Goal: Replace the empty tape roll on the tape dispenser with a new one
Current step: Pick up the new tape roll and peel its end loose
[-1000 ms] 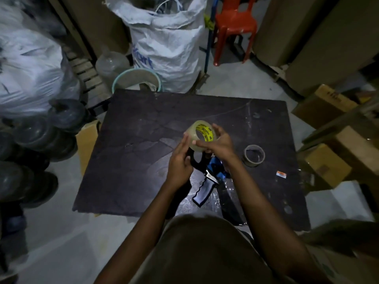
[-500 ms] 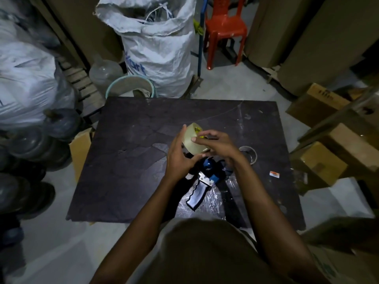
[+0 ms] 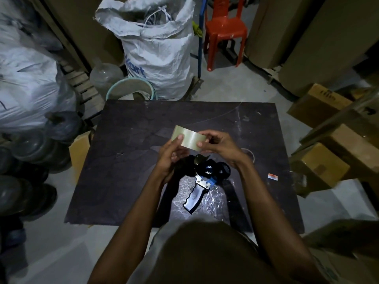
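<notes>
Both my hands hold a new roll of clear tape above the dark table, turned so its outer band faces the camera. My left hand grips its left side with the thumb on the band. My right hand pinches its right edge. Below the hands lies the tape dispenser on its side, black handle toward me, blue body and metal plate in the middle. The empty tape core lies on the table to the right, partly hidden by my right wrist.
A small orange and white label lies on the table's right side. Crumpled clear plastic lies under the dispenser. Cardboard boxes crowd the right, a white sack and a bucket stand behind, and dark bags line the left.
The roll has been turned from showing its yellow core face to showing its outer band. My hands have shifted their hold on it while staying above the dispenser.
</notes>
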`<state>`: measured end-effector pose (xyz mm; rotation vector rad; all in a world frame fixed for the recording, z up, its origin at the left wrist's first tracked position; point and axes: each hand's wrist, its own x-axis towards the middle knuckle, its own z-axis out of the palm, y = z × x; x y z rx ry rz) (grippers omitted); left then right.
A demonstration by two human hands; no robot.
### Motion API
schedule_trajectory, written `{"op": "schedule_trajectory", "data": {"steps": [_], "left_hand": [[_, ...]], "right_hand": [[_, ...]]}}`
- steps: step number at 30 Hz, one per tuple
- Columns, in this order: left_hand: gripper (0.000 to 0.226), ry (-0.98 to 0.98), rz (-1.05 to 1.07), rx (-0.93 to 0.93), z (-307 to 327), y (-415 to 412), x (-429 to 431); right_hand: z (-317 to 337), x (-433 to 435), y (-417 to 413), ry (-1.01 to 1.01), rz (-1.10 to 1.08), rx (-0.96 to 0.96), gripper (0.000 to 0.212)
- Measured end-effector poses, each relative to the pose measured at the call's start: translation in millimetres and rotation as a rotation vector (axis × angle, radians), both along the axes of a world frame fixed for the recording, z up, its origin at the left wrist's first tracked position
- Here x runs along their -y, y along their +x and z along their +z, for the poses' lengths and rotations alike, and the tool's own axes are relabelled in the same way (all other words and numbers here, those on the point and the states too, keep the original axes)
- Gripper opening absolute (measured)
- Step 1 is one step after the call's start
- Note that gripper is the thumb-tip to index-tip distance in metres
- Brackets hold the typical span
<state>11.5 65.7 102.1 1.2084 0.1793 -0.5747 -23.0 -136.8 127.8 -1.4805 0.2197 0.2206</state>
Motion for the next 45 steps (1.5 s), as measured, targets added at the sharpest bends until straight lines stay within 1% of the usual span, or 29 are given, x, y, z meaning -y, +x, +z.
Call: {"op": "schedule_trajectory", "data": {"steps": [2,5,9,12,14,16,17,19,20,22,24,26,27,28,30,32,36,38,39,41,42,45], "left_hand": [[0.084,-0.033,-0.014,-0.089,1,-2,3],[0.09,-0.132,-0.068,-0.196,1,-5,5],[0.108,-0.266,-0.134,-0.406,-1,-10,13],[0.111,-0.31,-0.142,-0.497,-3,-16,20],[0.118,-0.296,-0.171,-0.532,-6,-18,22],[0.123,-0.19,-0.256,-0.535,-7,-17,22],[0.122,-0.119,-0.294,-0.519,-6,-15,22],[0.108,0.003,-0.281,-0.448,-4,-11,21],[0.099,0.025,-0.227,-0.4,-3,-9,20],[0.082,-0.001,-0.146,-0.283,3,-8,21],[0.064,0.05,-0.163,-0.179,14,-9,26],[0.049,0.133,-0.174,-0.13,22,-7,30],[0.048,0.15,-0.16,-0.136,24,-6,31],[0.053,0.152,-0.141,-0.155,25,-5,31],[0.069,0.125,-0.123,-0.217,25,-2,30],[0.08,0.063,-0.124,-0.301,23,0,27],[0.09,-0.11,-0.07,-0.513,20,-2,29],[0.094,-0.146,-0.056,-0.607,14,-5,31],[0.099,-0.132,-0.082,-0.618,11,-6,31],[0.103,-0.037,-0.16,-0.562,5,-6,28],[0.1,0.013,-0.182,-0.508,4,-5,26],[0.076,0.038,-0.172,-0.306,5,-5,24]], "right_hand": [[-4,2,-1,-0.002,-0.006,-0.007,0.042],[-13,3,0,0.017,-0.03,-0.018,0.041],[-21,4,1,0.013,-0.032,-0.036,0.037],[-22,8,-1,0.004,-0.009,-0.066,0.033],[-19,10,-3,0.008,0.009,-0.063,0.031],[-16,11,-5,0.012,0.014,-0.052,0.026],[-14,11,-6,0.023,0.003,-0.048,0.021],[-10,11,-7,0.076,-0.046,-0.054,0.009],[-8,10,-7,0.095,-0.071,-0.062,0.009],[-3,7,-6,0.09,-0.101,-0.076,0.02],[-1,4,-3,0.056,-0.115,-0.079,0.034],[1,2,-1,0.037,-0.11,-0.086,0.038],[2,2,-1,0.041,-0.106,-0.089,0.037],[2,2,-1,0.049,-0.097,-0.093,0.036],[1,3,-2,0.057,-0.071,-0.094,0.036],[-3,5,-4,0.06,-0.035,-0.08,0.035],[-6,9,-8,0.093,0.047,-0.03,0.027],[-8,9,-11,0.097,0.053,-0.031,0.025],[-9,8,-11,0.088,0.038,-0.033,0.024],[-9,7,-12,0.062,-0.023,-0.038,0.021],[-9,6,-12,0.055,-0.055,-0.046,0.02],[-5,3,-12,0.042,-0.112,-0.072,0.021]]}}
